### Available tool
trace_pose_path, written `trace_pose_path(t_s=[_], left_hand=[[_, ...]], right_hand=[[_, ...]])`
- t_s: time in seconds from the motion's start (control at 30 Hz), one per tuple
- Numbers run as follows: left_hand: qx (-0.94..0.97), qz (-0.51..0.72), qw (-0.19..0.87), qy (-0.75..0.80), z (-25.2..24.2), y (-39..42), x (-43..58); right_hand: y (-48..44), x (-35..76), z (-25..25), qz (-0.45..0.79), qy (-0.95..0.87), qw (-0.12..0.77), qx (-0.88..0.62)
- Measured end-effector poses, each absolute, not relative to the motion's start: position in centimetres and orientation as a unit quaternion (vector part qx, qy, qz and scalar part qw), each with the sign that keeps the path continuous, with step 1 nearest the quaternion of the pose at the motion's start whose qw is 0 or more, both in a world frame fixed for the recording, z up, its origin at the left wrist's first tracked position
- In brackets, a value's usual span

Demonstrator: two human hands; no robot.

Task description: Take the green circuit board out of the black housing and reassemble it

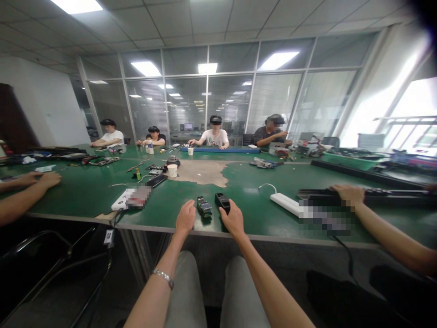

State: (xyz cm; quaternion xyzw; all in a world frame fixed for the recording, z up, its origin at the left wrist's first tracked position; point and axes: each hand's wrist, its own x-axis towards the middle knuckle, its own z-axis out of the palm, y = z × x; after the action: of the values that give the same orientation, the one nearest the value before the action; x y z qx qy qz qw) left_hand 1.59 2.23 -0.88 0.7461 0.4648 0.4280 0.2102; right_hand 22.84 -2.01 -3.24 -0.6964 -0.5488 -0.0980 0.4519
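Note:
A black handheld device with a keypad-like face (222,202) stands tilted at the table's front edge, and my right hand (235,217) is closed around its lower right side. Left of it, a small green circuit board assembly with a little screen (205,207) rests on the green table (252,218). My left hand (186,216) lies just beside that board, apart from it, with its fingers curled in. Whatever those fingers may hold is hidden from this angle.
White power strips (123,199) (287,204) lie on both sides. A paper cup (172,171) stands beyond, by a bare brown patch (200,173). Co-workers' arms reach in from the left (30,187) and right (385,225). Several people sit across the table.

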Motion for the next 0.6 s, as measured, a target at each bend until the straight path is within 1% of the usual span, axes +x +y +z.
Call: trace_pose_path(t_s=[0.27, 0.4, 0.6], left_hand=[[0.735, 0.466, 0.186, 0.457, -0.66, 2.01, 1.77], [0.713, 0.463, 0.178, 0.495, -1.01, 2.17, 2.03], [0.721, 0.459, 0.153, 0.496, -1.36, 2.54, 2.08]], right_hand=[[-2.26, 22.72, -3.11, -0.086, -0.562, 0.442, -0.694], [-2.36, 22.64, -3.02, -0.08, -0.561, 0.443, -0.694], [-2.73, 22.4, -2.51, -0.07, -0.55, 0.458, -0.695]])
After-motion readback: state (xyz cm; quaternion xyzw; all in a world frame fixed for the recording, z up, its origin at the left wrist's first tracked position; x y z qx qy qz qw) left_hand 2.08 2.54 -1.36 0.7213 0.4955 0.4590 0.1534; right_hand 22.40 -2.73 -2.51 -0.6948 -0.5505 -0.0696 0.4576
